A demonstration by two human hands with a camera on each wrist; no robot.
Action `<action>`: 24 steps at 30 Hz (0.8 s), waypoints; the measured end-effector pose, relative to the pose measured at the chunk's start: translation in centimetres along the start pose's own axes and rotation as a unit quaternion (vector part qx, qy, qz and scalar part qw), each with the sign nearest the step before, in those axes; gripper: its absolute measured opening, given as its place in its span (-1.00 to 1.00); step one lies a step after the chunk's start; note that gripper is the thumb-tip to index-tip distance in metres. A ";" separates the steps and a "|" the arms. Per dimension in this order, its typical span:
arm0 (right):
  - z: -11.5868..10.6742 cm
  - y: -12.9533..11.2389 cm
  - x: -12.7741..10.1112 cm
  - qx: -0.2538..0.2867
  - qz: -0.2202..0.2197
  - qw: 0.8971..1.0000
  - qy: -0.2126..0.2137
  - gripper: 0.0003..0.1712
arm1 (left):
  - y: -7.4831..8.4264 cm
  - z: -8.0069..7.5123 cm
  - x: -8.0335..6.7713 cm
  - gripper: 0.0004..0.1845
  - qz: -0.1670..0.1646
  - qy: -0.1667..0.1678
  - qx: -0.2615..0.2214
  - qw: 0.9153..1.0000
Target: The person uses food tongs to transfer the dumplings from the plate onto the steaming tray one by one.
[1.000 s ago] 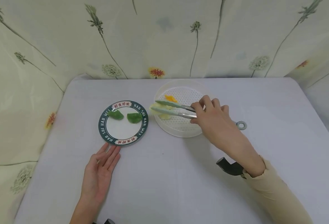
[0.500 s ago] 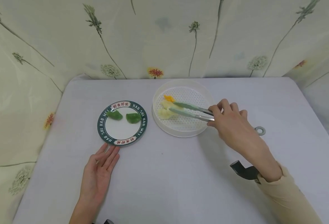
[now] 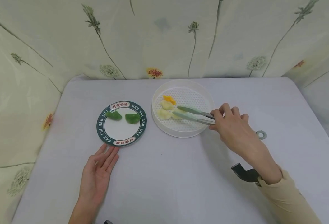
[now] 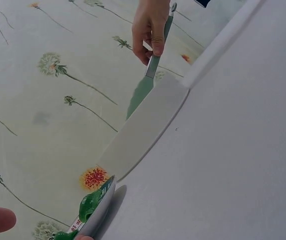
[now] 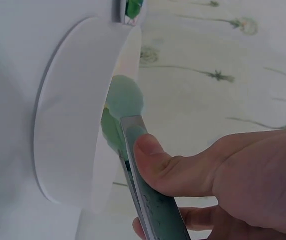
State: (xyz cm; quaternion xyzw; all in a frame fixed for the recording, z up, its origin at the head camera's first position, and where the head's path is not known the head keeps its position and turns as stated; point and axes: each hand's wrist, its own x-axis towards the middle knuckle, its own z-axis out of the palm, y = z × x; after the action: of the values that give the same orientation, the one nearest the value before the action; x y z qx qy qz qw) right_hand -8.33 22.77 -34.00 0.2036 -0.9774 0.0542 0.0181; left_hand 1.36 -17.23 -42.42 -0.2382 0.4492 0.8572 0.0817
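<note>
My right hand [image 3: 234, 127] grips a pair of tongs [image 3: 192, 116] with pale green tips and metal arms. The tips hang over a round white perforated tray [image 3: 182, 134]. Pale yellow slices [image 3: 164, 114] lie at the tray's left side, one partly hidden by the nearer tip; a small yellow-orange piece [image 3: 169, 99] sits behind them. To the left stands a green-rimmed plate [image 3: 121, 132] bearing two glossy green pieces [image 3: 132, 118], possibly pepper. My left hand [image 3: 95, 177], palm up with straight fingers, touches the plate's front edge.
A white cloth [image 3: 164, 180] covers the table, which ends at a floral curtain [image 3: 175, 40] behind. A black strap piece [image 3: 244, 172] juts from the right wrist. Plate and tray stand side by side with a narrow gap.
My right hand has drawn the tongs rightward, away from the tray's left rim, uncovering the pale slices. The left hand and plate stay where they were.
</note>
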 end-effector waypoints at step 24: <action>1.5 0.2 -0.4 -0.024 -0.025 0.999 0.040 -0.60 | 0.0 0.2 -0.1 -0.32 0.000 0.007 -0.006 1.000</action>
State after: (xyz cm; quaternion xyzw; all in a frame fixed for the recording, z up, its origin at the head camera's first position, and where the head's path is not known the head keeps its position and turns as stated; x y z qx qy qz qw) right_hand -8.08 22.93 -35.49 0.2252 -0.9715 0.0386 0.0630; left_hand 1.37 -17.04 -42.29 -0.2449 0.4446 0.8582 0.0768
